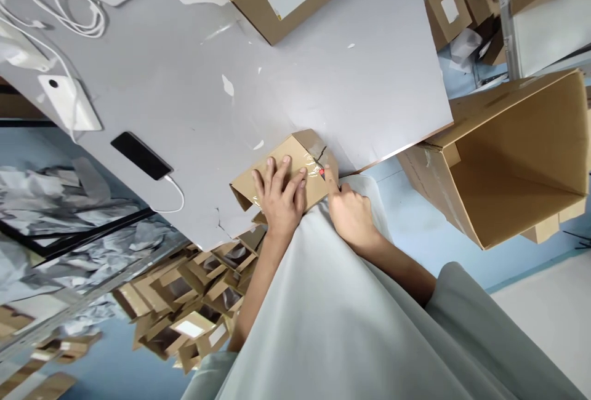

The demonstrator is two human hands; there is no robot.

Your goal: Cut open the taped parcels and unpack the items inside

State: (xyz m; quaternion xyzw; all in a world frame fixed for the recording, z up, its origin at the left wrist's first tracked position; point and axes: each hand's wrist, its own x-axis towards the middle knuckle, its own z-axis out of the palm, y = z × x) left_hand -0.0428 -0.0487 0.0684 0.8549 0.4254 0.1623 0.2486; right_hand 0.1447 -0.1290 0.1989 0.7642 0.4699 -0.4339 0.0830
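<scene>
A small cardboard box (299, 155) lies tilted at the near edge of the table, with clear tape and a dark slit at its right end. My left hand (281, 198) presses flat on its top, fingers spread. In my right hand (349, 209) is a box cutter (322, 171), mostly hidden by the fingers; a red part and a thin blade tip show. The index finger stretches along it, and the tip touches the taped end of the box near the slit.
A larger carton (286, 0) stands at the table's far side. A black phone (141, 155), a white device (69, 102) and cables lie left. A big open carton (517, 160) is to the right. Several small boxes (198, 301) are piled below the near edge. Paper scraps dot the grey table (184, 80).
</scene>
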